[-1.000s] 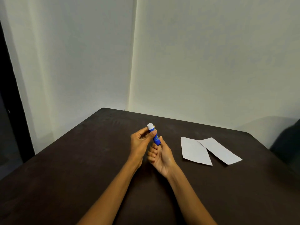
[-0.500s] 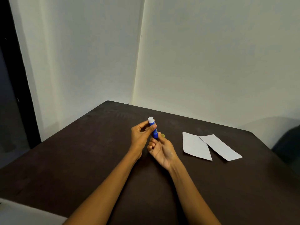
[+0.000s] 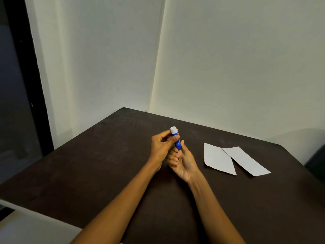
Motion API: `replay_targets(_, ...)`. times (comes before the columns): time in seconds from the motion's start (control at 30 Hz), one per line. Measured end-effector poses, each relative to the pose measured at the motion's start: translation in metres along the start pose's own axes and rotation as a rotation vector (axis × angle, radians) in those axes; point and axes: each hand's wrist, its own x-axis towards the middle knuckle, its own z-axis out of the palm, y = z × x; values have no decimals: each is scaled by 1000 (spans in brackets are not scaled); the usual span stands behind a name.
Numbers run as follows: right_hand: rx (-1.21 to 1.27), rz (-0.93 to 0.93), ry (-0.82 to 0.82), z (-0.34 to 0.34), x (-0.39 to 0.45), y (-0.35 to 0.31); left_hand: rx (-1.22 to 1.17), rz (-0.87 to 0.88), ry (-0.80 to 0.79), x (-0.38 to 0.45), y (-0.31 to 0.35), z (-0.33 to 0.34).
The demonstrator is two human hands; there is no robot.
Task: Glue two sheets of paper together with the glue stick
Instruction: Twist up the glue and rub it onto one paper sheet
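The dark brown wooden surface (image 3: 88, 173) filled the lower part of the head view, set into a corner of pale, plain walls (image 3: 228, 59), with a dark doorway (image 3: 15, 85) at the left edge. Compared with half a second earlier, the view had swung a little leftward and down, so the corner of the surface sat slightly lower in the frame; the things on it lay as before.

Two white rectangular sheets of paper (image 3: 218, 158) lay flat on the right side of the surface, well apart from the hands, the right sheet's near corner overlapping the left sheet's edge. Neither had shifted since the earlier frames.

Both bare forearms reached in from the bottom edge and met above the middle of the surface. The left hand (image 3: 161, 147) had its fingers curled round the upper part of the small blue glue stick with a white cap (image 3: 176, 139), thumb and forefinger pinching it just under the cap. The right hand (image 3: 182, 160), palm turned up, gripped the lower end of the stick with curled fingers and thumb. The stick was held tilted, cap uppermost and still on, clear of the surface, much as it had been a second ago.
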Motion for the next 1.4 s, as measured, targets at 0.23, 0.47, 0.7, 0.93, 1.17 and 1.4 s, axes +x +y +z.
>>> replay_targets(0.23, 57, -16, -12, 1, -3, 1, -36, 9, 37, 3, 2, -4)
replay_targets(0.47, 6, -15, 17, 3, -3, 0, -51, 10, -12, 1, 0, 0)
replay_targets(0.7, 22, -17, 21, 2, -1, 0, -64, 14, -10, 2, 2, -2)
replay_targets(0.93, -55, -52, 18, 4, -2, 5, -94, 7, 32, 4, 1, -4)
replay_targets(1.17, -34, -5, -3, 3, -6, 0, -87, -21, -42, 2, 0, -1)
replay_targets(1.4, -53, -11, 16, 5, -5, 2, -87, -16, -3, 4, -2, -6)
